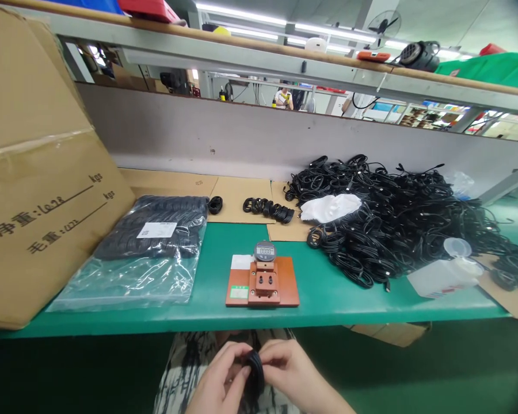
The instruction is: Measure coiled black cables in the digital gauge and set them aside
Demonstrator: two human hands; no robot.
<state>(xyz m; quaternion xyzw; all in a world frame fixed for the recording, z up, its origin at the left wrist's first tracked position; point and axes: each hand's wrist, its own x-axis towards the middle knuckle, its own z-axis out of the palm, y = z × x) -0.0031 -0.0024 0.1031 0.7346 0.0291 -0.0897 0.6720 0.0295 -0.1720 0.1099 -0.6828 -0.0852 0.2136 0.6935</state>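
Below the front edge of the green table (216, 282), over patterned clothing (172, 374), we hold a coil of black cable (255, 371) between both hands. Our left hand (219, 379) grasps one side of it, thumb against the front, while our right hand (291, 368) pinches the other side with thumb and fingers. On the table straight ahead of us sits a brown fixture (289, 282) bearing a round digital gauge (265, 251). To our left we see a clear plastic bag (125, 290) packed with black coils (127, 230), next to a large cardboard box (34, 178). Beyond the fixture, a short row of coils (268, 210) lies mostly on flat cardboard (235, 192). To our right spreads a tangled pile of black cables (401, 213), with a crumpled white piece (330, 207) resting on it and a white container (442, 279) beside its near edge.
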